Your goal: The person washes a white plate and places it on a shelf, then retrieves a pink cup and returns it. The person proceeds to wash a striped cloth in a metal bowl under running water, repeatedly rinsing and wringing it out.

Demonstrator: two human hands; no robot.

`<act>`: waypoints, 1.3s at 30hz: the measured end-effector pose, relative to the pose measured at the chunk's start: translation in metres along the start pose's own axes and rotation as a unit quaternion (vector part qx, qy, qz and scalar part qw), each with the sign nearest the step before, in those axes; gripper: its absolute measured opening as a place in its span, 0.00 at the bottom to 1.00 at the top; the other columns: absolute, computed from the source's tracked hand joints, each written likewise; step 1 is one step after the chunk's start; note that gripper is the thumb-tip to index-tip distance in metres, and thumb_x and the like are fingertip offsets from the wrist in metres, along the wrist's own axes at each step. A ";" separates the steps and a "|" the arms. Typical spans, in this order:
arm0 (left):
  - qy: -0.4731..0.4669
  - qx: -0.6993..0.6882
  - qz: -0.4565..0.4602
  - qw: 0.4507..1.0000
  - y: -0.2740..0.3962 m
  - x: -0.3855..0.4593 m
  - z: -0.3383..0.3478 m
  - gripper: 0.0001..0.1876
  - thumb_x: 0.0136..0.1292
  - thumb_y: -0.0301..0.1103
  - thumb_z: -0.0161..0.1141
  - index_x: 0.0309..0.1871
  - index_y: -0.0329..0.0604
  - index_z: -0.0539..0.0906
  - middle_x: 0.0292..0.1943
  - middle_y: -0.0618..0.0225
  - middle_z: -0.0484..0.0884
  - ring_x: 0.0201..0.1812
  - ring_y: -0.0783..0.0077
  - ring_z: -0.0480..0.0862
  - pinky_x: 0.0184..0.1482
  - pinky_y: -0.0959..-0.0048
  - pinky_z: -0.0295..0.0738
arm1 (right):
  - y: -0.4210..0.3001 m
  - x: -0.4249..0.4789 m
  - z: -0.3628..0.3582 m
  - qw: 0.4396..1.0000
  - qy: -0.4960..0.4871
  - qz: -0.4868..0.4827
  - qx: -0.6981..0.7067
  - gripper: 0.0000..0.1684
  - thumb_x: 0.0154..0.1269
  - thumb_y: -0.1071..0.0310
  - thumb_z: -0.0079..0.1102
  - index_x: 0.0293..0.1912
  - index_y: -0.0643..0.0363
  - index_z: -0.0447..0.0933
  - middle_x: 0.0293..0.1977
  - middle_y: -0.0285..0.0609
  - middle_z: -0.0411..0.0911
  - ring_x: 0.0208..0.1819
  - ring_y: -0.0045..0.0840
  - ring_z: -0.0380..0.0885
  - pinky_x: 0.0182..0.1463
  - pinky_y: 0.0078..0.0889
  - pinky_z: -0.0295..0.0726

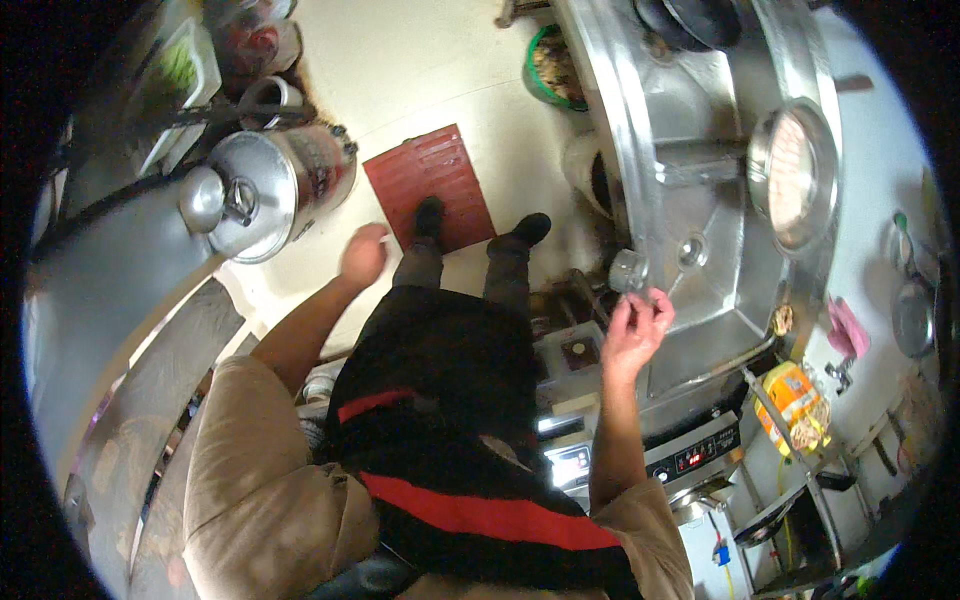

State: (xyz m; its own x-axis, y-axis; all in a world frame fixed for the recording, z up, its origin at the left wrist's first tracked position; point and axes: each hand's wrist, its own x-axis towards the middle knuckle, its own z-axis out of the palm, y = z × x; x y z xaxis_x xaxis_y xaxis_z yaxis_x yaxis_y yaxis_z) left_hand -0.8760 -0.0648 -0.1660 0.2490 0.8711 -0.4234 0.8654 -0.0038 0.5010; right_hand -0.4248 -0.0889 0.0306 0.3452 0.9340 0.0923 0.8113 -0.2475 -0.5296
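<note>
My right hand (637, 330) pinches a small clear cup (628, 270) in its fingertips, by the front rim of a stainless steel sink (712, 289). The cup is slightly blurred, and I cannot tell whether anything is in it. A round drain (691, 253) shows in the basin beyond. On the far ledge of the sink rests a wide metal bowl (757, 176) with pale, pinkish contents. My left hand (365, 255) hangs over the floor on the left, fingers curled. Motion blur hides whether it holds anything; a small white spot shows by its fingertips.
A large lidded steel pot (255, 199) with a metal ladle (202, 199) on top stands at left. Under my feet is a red mat (442, 176). A green-rimmed basket (536, 71) sits beside the sink. A control panel (694, 457) and a yellow-orange package (789, 401) are at right.
</note>
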 end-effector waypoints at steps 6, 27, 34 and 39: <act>-0.120 0.059 -0.260 0.956 -0.151 -0.149 -0.017 0.12 0.59 0.26 0.53 0.45 0.36 0.80 0.45 0.45 0.82 0.50 0.45 0.81 0.55 0.54 0.76 | 0.048 -0.012 0.169 0.996 -0.078 0.024 0.017 0.07 0.64 0.69 0.63 0.40 0.61 0.81 0.33 0.48 0.78 0.37 0.39 0.78 0.42 0.36 0.77; -0.356 0.174 -0.093 0.914 -0.230 -0.205 0.063 0.11 0.66 0.33 0.56 0.46 0.37 0.81 0.43 0.52 0.83 0.43 0.50 0.84 0.46 0.56 0.80 | 0.405 0.143 0.402 0.911 -0.213 0.075 -0.344 0.20 0.73 0.54 0.50 0.41 0.59 0.83 0.35 0.51 0.84 0.33 0.46 0.83 0.36 0.46 0.80; -0.346 0.127 -0.204 0.907 -0.166 -0.160 0.050 0.11 0.68 0.34 0.54 0.44 0.32 0.77 0.41 0.50 0.83 0.44 0.50 0.86 0.47 0.54 0.80 | 0.398 0.131 0.373 0.904 -0.204 0.072 -0.368 0.20 0.75 0.53 0.48 0.43 0.58 0.83 0.36 0.50 0.85 0.33 0.45 0.83 0.36 0.47 0.80; -0.263 0.102 -0.247 0.927 -0.197 -0.204 0.081 0.13 0.67 0.36 0.55 0.46 0.34 0.78 0.37 0.53 0.82 0.40 0.53 0.84 0.43 0.57 0.81 | 0.382 0.122 0.375 0.908 -0.196 0.067 -0.364 0.21 0.75 0.53 0.47 0.45 0.57 0.83 0.36 0.49 0.85 0.33 0.45 0.83 0.36 0.47 0.81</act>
State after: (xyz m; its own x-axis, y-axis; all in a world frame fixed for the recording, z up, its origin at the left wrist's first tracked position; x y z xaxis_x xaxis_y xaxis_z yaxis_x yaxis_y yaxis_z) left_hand -1.0622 -0.2815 -0.2393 -0.0686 0.4319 -0.8993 0.9813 0.1917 0.0172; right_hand -0.2498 0.0273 -0.4767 0.3852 0.8677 -0.3142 0.9206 -0.3376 0.1963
